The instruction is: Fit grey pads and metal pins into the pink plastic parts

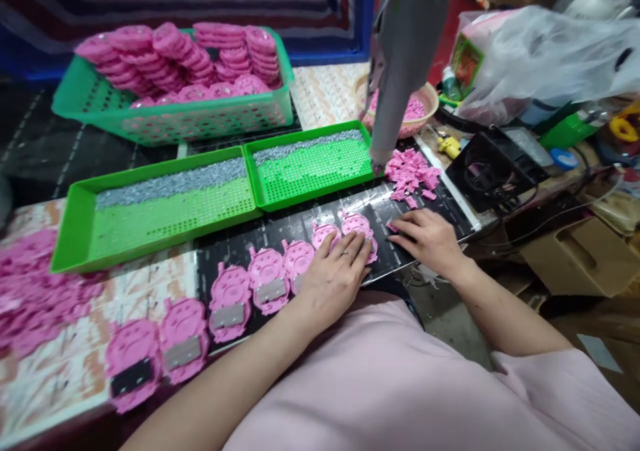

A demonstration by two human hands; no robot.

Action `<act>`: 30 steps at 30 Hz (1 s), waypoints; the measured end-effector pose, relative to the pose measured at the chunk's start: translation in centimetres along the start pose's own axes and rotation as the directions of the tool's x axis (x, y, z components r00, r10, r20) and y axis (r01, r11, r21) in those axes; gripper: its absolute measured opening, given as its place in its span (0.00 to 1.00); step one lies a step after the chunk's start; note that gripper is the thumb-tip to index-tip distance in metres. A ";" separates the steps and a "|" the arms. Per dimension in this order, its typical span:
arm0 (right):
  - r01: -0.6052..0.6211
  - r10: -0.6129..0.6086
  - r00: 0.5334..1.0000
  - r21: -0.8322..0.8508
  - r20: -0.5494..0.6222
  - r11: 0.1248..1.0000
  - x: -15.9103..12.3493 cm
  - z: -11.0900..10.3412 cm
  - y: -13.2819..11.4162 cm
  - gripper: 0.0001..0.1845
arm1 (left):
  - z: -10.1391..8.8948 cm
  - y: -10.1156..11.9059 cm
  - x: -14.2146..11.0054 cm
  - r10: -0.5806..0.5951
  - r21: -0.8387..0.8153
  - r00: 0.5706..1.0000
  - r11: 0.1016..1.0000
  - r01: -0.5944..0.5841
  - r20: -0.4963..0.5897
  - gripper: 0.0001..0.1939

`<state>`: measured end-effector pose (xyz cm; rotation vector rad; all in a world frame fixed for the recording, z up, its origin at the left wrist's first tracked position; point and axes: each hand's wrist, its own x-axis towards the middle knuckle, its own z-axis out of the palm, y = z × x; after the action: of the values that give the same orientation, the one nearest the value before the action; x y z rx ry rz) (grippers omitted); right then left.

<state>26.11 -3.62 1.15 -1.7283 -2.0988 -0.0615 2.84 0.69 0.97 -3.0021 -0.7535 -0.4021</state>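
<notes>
Head view: the worktop point(325, 98) is spanned by a basket point(175, 128) of pink parts and two green trays point(175, 221). The right tray's end is partly obscured by a grey tool point(407, 58). Pink casings point(230, 291) are lined along the near edge, some covered by the flattened left hand point(336, 272), fingers slightly apart. A pink piece point(392, 226) is met by the right hand's point(427, 239) fingertips; clamping cannot be told. Mat print is illegible.

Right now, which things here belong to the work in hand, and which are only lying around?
Likely in use:
pink casings, some under the left hand
small pink pieces beside the right hand
green trays with grey parts
hanging grey tool

Seemingly just lying about:
plastic bag
cardboard box
</notes>
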 end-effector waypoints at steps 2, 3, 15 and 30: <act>-0.002 0.002 1.000 0.074 0.006 0.997 -0.6 -0.4 0.4 0.15 | 0.1 0.1 -0.1 0.014 0.002 1.000 1.000 -0.014 -0.008 0.18; -0.016 0.017 1.000 0.116 -0.002 0.993 -0.7 -0.6 0.7 0.14 | 0.2 0.1 -0.1 0.018 0.000 1.000 1.000 -0.018 -0.013 0.18; 0.007 -0.007 0.998 0.004 0.059 1.000 0.3 -0.4 0.2 0.11 | 0.5 0.0 -0.3 0.019 -0.015 0.999 1.000 -0.019 -0.028 0.17; 0.078 -0.065 0.996 0.210 -0.068 0.975 3.1 0.0 -0.8 0.07 | 0.7 0.3 -0.4 0.017 0.029 1.000 0.999 -0.016 -0.020 0.19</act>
<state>24.87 -0.97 2.36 -1.5081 -2.0419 0.0859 2.77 0.32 0.16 -2.9704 -0.7264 -0.4171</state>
